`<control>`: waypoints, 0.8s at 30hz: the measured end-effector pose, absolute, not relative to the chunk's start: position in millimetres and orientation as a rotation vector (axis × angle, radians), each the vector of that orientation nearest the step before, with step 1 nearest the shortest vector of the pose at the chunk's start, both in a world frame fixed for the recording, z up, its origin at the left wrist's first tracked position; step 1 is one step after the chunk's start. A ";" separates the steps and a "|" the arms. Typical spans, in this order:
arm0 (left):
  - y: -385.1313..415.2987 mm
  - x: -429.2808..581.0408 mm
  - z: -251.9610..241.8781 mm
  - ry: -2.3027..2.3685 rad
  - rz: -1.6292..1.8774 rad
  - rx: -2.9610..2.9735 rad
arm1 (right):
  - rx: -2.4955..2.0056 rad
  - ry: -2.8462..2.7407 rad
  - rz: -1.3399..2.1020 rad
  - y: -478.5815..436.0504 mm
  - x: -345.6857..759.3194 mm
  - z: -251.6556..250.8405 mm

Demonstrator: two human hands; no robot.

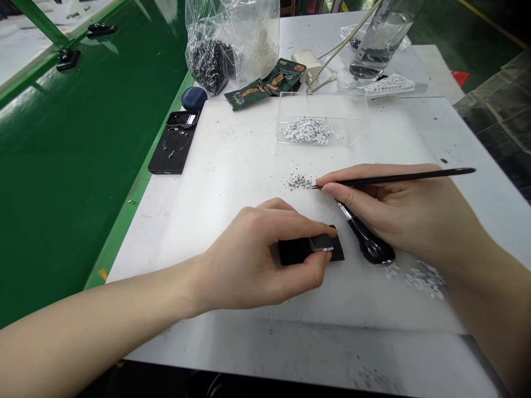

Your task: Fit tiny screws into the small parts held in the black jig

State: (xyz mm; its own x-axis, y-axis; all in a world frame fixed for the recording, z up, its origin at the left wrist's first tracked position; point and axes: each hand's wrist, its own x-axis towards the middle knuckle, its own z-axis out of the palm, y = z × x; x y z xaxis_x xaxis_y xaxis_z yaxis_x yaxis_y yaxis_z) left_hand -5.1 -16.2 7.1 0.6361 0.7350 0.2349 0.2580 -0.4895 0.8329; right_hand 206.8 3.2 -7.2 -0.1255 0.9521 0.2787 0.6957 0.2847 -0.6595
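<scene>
My left hand [265,254] is closed, with thumb and forefinger pinching a small dark piece with a shiny edge [322,243]. Beneath that piece lies a flat black block [294,252], partly hidden by my fingers. In my right hand [398,213] are slim black tweezers [406,178], held like a pen. Their tip reaches the edge of a scatter of tiny dark metallic bits [299,181] on the white sheet [232,166]. Between my hands lies a black bulb-handled tool [371,243] with a metal tip.
A clear tray [282,124] holds many small white pieces; more white pieces [425,279] lie by my right wrist. A phone [174,143] rests at the left edge. Behind are plastic bags [232,44], green packets [265,85], a white charger [307,63] and a water bottle [381,41].
</scene>
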 end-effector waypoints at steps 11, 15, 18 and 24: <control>-15.2 -4.6 8.0 0.797 0.739 2.034 | -1.448 -1.906 0.531 3.8 209.0 -5.3; -16.0 -4.9 7.3 0.793 0.746 2.041 | -1.452 -1.845 0.547 3.6 209.5 0.9; -16.2 -5.4 6.7 0.776 0.769 2.050 | -1.418 -1.788 0.621 1.8 213.2 10.7; -16.2 -6.2 7.5 0.749 0.767 2.058 | -1.106 -1.827 0.975 -3.3 224.6 25.0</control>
